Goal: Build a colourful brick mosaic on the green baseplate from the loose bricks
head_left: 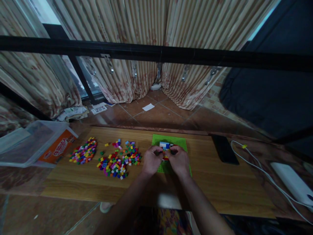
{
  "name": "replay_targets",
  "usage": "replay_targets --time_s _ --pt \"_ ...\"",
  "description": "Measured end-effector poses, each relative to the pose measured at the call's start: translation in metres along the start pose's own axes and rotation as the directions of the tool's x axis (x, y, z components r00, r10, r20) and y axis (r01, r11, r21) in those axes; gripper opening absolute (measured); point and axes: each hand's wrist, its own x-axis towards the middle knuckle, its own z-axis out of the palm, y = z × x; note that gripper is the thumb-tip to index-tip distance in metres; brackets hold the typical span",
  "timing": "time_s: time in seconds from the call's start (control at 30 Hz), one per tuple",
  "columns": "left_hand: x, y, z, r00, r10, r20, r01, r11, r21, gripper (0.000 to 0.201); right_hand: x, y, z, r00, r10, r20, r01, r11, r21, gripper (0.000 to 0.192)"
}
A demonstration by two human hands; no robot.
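A small brick build point(164, 145), with white, blue, yellow and red pieces showing, sits just right of the frame's centre, over the upper part of a green studded baseplate point(182, 141); whether it is pressed onto the studs cannot be told. The left hand point(152, 160) meets it from the left and the right hand point(179, 161) from the right. Each grip is nearly closed, thumb and fingers drawn in against the build's sides; which single brick each fingertip pinches is too small to tell.

The baseplate lies on a wood-grain tabletop point(215, 189). Left of centre, loose toy bricks point(114, 164) in many colours spread in a ragged ring, and a denser oval pile point(84, 151) lies farther left. At the left edge stands a clear plastic bin point(22, 147) with an orange label point(58, 147). Right of the baseplate lies a black smartphone point(225, 149), with a white cable point(256, 163) beside it. Striped curtains point(117, 26) hang across the top, behind a black rail point(146, 52).
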Motion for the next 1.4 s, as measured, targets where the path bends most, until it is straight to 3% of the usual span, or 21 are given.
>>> replay_targets --time_s 0.1,0.2,0.33,0.4,0.47,0.57,0.7,1.0,1.23,1.4 --pt "0.003 0.003 0.0 1.0 -0.032 0.001 0.031 0.997 0.066 0.014 0.001 0.0 0.003 0.999 -0.035 -0.036 0.036 0.999 0.028 0.02" --pt "0.001 0.007 -0.003 1.0 -0.025 -0.011 0.026 0.993 0.117 0.014 0.001 0.006 -0.001 0.996 -0.088 -0.035 0.092 0.983 0.16 0.023" --pt "-0.015 0.01 -0.01 1.0 0.022 -0.014 -0.019 0.974 0.226 0.025 -0.005 0.027 -0.013 0.989 -0.043 -0.142 0.087 0.942 0.325 0.038" --pt "-0.028 0.008 -0.013 0.998 0.064 -0.014 -0.058 0.956 0.289 0.033 -0.011 0.037 -0.017 0.985 -0.032 -0.168 0.086 0.942 0.325 0.042" --pt "-0.04 0.004 -0.012 0.996 0.09 -0.002 -0.084 0.943 0.323 0.041 -0.02 0.043 -0.017 0.992 -0.068 -0.109 0.099 0.944 0.315 0.043" --pt "-0.053 -0.002 -0.01 0.997 0.063 0.038 -0.073 0.933 0.353 0.05 -0.033 0.043 -0.011 0.991 -0.133 -0.03 0.136 0.954 0.267 0.043" --pt "-0.065 -0.008 -0.011 0.996 0.035 0.078 -0.062 0.921 0.385 0.058 -0.048 0.039 -0.004 0.982 -0.177 -0.058 0.185 0.963 0.194 0.044" --pt "-0.086 -0.023 -0.024 0.989 0.083 0.118 -0.116 0.945 0.306 0.059 -0.075 0.048 -0.001 0.972 -0.228 -0.056 0.234 0.96 0.15 0.046" --pt "-0.091 -0.015 -0.034 0.985 0.115 0.127 -0.132 0.982 0.137 0.055 -0.075 0.05 -0.002 0.976 -0.214 -0.046 0.219 0.964 0.152 0.05" --pt "-0.112 -0.009 -0.07 0.984 0.17 0.057 -0.177 0.973 0.149 0.033 -0.085 0.046 -0.008 0.98 -0.172 -0.098 0.187 0.968 0.167 0.051"
